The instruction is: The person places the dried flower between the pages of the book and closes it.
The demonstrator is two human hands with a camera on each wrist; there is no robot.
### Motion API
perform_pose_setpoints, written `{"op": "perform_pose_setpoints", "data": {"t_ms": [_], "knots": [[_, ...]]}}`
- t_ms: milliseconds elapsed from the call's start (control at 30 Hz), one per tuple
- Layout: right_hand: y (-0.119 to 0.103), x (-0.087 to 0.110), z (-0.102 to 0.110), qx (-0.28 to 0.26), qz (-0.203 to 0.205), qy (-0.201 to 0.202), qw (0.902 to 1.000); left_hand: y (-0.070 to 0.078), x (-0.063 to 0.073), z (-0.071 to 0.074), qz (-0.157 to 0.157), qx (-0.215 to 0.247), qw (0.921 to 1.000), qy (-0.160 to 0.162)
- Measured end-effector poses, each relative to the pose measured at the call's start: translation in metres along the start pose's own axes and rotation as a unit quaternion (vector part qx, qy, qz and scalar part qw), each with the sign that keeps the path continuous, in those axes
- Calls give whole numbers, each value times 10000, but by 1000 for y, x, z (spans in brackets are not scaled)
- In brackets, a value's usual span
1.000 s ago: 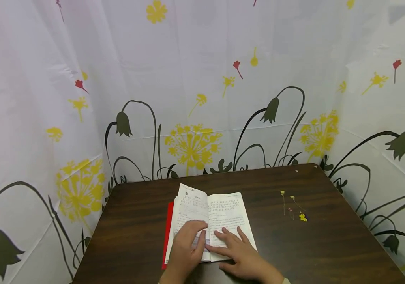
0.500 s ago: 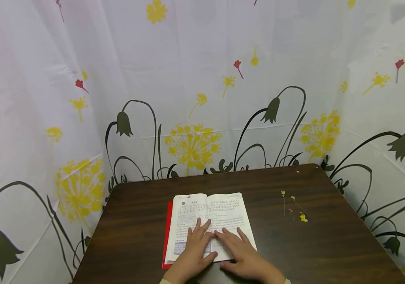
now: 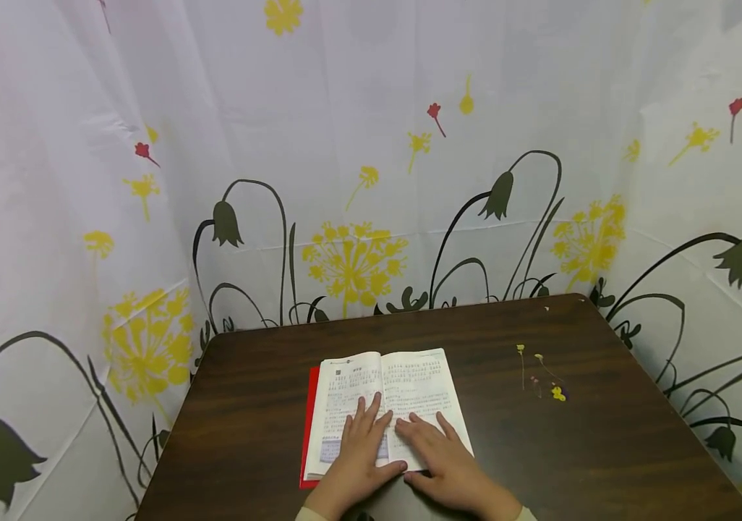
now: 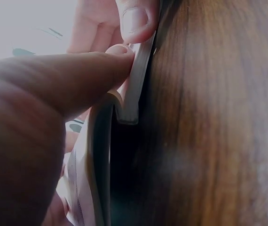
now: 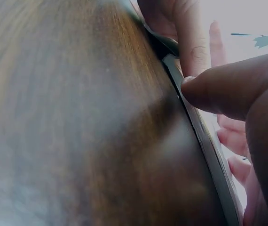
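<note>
An open book (image 3: 410, 369) with printed pages lies on the dark wooden table (image 3: 247, 420), a strip of red cover (image 3: 309, 427) showing along its left side. My left hand (image 3: 359, 456) rests on the lower left page near the spine, fingers spread and fairly straight. On the lower right page lies my right hand (image 3: 444, 463), fingers extended, its thumb at the book's near edge. In the left wrist view the left thumb (image 4: 91, 70) touches the near edge by the spine. The right wrist view shows the right thumb (image 5: 218, 89) against the page edges.
Several small dried flowers lie on the table to the right, among them a yellow bloom (image 3: 558, 394) and a thin-stemmed one (image 3: 521, 347). A white curtain (image 3: 358, 108) printed with flowers hangs behind the table and along both sides.
The left page, earlier raised at its top corner, now lies down. My left hand has gone from bent fingers to spread fingers on that page. The right hand stays nearly in place.
</note>
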State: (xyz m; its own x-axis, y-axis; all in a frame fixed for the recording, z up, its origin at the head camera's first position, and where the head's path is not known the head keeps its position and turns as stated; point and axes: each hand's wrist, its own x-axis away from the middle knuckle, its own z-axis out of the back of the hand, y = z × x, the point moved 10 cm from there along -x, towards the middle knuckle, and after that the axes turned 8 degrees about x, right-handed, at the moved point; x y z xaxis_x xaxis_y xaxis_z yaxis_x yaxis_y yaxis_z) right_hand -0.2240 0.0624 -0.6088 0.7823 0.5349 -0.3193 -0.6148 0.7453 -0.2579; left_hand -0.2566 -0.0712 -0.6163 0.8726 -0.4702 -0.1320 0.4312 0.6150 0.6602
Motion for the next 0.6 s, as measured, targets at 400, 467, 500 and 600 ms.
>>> {"op": "perform_pose_setpoints", "data": {"t_ms": [400, 467, 500, 600], "knots": [[-1, 0, 2, -36, 223, 273, 9994, 3, 2, 3, -59, 216, 9997, 12], [-1, 1, 7, -251, 284, 430, 9984, 3, 2, 3, -74, 197, 9998, 14], [-1, 1, 11, -395, 310, 526, 9974, 3, 1, 3, -80, 164, 9998, 13], [3, 0, 27, -1085, 336, 825, 9901, 2, -1, 2, -29, 85, 10000, 2]]}}
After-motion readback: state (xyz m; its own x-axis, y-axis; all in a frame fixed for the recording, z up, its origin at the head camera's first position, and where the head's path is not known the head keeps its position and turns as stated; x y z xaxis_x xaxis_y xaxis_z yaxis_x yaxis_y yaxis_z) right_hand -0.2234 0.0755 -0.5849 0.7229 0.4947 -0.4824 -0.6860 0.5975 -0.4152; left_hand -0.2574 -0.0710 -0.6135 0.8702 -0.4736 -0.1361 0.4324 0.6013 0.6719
